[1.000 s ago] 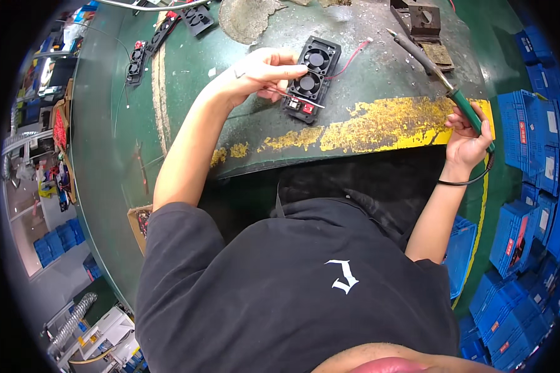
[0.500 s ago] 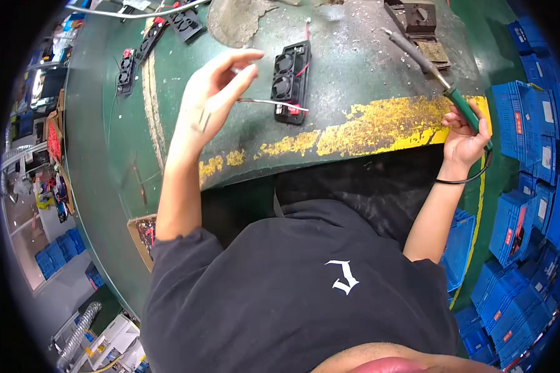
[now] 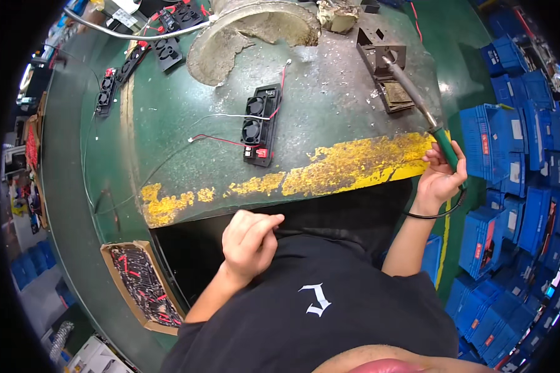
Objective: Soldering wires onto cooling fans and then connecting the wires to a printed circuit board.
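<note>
The right hand (image 3: pixel 439 181) wraps its fingers round a slim metal soldering iron's (image 3: pixel 410 89) green handle (image 3: pixel 443 142), presumably avoiding heat; the left hand's (image 3: pixel 250 244) fingers curl together.

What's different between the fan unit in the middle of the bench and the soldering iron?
The fan unit is a flat black oblong with two round fans; the iron is slim and rod-like, with a green handle.
The fan unit lies on the bench with neither hand on it, while the iron is held in the right hand.
Both are longer than they are wide.
</note>
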`<state>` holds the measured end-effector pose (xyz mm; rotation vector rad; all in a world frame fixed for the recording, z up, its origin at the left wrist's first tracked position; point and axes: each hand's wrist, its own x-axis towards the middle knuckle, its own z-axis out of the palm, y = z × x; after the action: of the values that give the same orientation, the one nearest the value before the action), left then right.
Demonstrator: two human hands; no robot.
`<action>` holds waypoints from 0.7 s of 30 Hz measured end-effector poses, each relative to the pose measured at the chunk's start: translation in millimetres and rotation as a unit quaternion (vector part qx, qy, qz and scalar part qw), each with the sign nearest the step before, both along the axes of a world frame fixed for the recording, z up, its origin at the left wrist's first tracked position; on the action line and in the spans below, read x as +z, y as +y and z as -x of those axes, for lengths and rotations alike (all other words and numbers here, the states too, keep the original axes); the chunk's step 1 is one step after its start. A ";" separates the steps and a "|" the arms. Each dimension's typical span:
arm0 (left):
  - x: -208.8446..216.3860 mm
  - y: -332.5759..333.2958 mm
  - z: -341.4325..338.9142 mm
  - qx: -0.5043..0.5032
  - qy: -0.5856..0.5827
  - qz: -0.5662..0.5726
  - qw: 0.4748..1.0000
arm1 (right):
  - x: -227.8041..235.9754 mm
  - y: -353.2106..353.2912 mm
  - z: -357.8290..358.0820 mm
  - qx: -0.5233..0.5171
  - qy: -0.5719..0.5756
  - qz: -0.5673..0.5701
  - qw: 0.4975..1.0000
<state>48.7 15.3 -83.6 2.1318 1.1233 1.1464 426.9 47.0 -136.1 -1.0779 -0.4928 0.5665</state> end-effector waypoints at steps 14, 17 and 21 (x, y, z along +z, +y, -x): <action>-12.0 -30.0 -5.0 0.132 -0.058 0.092 0.985 | 41.8 18.7 -17.9 0.032 -0.125 0.054 0.990; -16.3 -22.9 6.8 0.121 -0.032 0.105 0.987 | 38.5 26.6 -8.8 0.030 -0.175 0.051 0.983; -9.9 -6.1 20.9 0.090 -0.025 0.072 0.993 | 48.1 27.9 15.8 0.007 -0.283 0.074 0.956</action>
<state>27.8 9.2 -93.5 1.9145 1.3536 1.1532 411.2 74.9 -88.1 -1.3851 -0.9683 0.3007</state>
